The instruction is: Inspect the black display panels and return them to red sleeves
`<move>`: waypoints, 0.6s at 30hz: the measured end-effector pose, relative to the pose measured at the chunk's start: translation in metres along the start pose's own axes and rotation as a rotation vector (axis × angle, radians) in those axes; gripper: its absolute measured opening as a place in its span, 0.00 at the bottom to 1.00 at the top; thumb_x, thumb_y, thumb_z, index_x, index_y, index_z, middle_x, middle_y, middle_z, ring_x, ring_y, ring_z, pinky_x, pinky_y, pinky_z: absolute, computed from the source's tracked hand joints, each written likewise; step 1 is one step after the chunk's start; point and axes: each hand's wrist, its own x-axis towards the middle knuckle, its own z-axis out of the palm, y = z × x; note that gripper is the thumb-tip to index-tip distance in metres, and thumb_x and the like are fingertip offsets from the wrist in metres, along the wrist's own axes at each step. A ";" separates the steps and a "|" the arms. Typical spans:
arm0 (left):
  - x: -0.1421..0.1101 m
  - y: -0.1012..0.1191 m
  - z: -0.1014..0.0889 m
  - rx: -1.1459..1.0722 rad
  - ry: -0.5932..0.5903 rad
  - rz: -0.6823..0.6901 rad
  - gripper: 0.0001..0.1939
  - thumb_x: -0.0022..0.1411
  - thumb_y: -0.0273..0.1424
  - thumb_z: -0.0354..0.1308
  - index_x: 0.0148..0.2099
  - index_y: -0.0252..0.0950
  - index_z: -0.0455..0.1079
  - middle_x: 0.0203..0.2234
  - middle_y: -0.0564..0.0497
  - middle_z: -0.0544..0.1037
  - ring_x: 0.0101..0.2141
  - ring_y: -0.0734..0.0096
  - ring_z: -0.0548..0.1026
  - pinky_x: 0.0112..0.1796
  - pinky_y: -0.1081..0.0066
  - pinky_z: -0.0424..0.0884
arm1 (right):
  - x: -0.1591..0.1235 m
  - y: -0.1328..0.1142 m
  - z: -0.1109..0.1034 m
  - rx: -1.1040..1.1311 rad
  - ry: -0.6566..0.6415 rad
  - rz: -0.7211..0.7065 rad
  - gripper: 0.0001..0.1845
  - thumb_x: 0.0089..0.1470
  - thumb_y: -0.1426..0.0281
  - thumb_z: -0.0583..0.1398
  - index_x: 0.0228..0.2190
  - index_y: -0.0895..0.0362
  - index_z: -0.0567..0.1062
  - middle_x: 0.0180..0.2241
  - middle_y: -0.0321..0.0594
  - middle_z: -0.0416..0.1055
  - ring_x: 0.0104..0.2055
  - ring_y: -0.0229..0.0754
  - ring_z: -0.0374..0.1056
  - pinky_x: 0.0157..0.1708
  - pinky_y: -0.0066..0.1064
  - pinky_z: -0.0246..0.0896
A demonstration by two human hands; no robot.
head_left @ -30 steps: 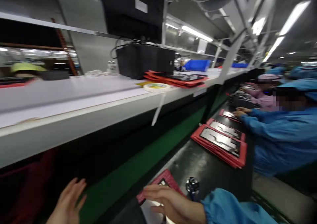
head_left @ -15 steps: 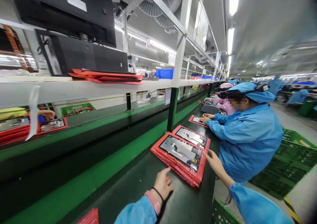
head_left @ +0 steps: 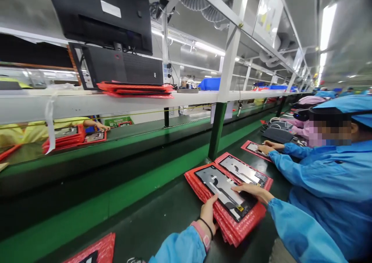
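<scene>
A grey tablet screen panel [head_left: 222, 197] with a black border, a dark flex cable and a yellow label lies on a stack of red bubble-wrap bags [head_left: 229, 229]. My left hand [head_left: 208, 213] grips the near left edge of that stack, thumb on top and the other fingers mostly hidden at its side. Over the panel's right side reaches my right hand [head_left: 252, 190], its fingers stretched out and the tips touching the panel's surface. Just behind, a second screen panel [head_left: 242, 170] rests on red bubble wrap, partly covered by my right hand.
On my right a co-worker in blue [head_left: 322, 174] handles another panel on a red bag [head_left: 250, 148]. A green post [head_left: 217, 131] stands behind the stacks. One more red bag [head_left: 99, 247] lies at the near left. A white shelf [head_left: 130, 104] carries a monitor [head_left: 101, 19].
My left hand has moved up to the stack and taken its edge. My right hand has moved from the stack's right edge onto the panel. The view has turned left.
</scene>
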 end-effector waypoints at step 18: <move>-0.255 0.111 -0.167 0.081 0.208 0.337 0.13 0.63 0.34 0.57 0.47 0.33 0.69 0.40 0.49 0.75 0.34 0.70 0.75 0.33 0.66 0.74 | -0.138 -0.123 0.234 0.582 -0.556 -0.204 0.10 0.49 0.64 0.62 0.31 0.59 0.78 0.28 0.44 0.81 0.35 0.46 0.78 0.44 0.36 0.70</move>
